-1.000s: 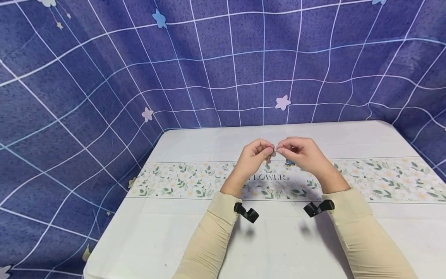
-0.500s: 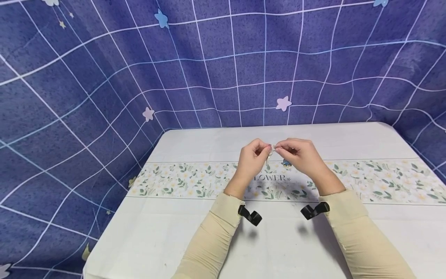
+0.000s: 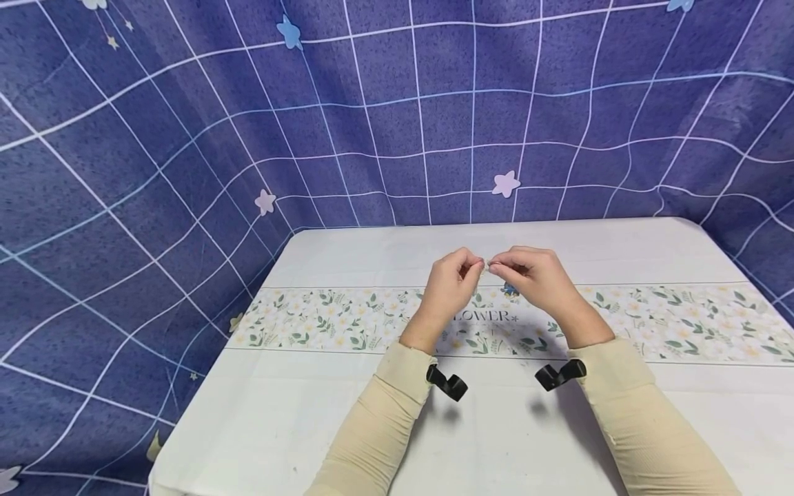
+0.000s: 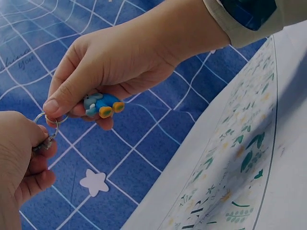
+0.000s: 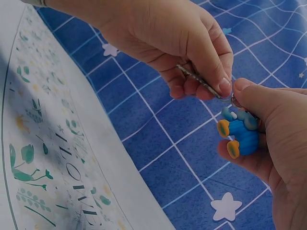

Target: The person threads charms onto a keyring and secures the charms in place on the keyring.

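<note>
- Right wrist view: my left hand (image 5: 168,40) pinches the key (image 5: 199,81); its long axis slants down-right to the ring (image 4: 57,128); it seems hard, light.
- Between hands, above the table (image 3: 279,413), is this ring: probably stiff, slippery, better held by the edge.
- My right hand (image 5: 297,134) pinches it; the blue charm (image 5: 245,138) lies in same grasp, feet pointing left.
</note>
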`<state>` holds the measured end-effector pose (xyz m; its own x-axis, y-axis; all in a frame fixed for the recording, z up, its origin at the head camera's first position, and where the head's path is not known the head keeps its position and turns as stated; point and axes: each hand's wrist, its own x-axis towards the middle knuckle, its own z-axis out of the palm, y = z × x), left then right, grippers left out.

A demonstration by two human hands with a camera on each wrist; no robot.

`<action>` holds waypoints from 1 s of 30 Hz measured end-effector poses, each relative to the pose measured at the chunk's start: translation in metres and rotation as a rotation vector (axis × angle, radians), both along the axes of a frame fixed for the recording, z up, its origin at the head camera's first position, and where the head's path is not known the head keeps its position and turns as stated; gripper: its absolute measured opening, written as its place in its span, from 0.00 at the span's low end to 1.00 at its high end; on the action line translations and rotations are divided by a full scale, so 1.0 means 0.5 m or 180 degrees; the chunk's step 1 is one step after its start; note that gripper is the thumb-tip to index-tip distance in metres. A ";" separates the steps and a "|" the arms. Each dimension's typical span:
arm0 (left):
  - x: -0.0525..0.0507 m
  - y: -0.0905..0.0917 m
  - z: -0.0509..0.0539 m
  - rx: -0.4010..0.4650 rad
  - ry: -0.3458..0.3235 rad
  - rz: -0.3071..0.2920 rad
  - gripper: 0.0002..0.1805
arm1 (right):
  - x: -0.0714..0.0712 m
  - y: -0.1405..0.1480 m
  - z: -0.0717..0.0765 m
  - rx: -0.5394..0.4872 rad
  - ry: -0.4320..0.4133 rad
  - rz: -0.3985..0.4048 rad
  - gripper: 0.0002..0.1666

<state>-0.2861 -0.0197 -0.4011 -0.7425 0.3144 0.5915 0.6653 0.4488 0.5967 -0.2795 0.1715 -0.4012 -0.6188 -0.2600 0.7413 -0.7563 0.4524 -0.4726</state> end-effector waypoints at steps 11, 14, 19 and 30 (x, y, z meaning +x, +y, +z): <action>-0.004 0.007 -0.007 0.0413 -0.0522 -0.0152 0.07 | 0.001 0.002 0.001 -0.0118 0.0104 -0.0177 0.05; -0.006 0.010 -0.011 0.0752 -0.0705 -0.0291 0.08 | 0.001 0.002 0.000 -0.0235 0.0147 -0.0153 0.05; -0.009 0.013 -0.014 0.1138 -0.0760 -0.0362 0.07 | 0.001 -0.002 -0.002 -0.0406 0.0093 -0.0077 0.04; -0.011 0.012 -0.011 0.1108 -0.0425 -0.0091 0.05 | 0.005 -0.006 -0.002 -0.0610 -0.0239 -0.0128 0.03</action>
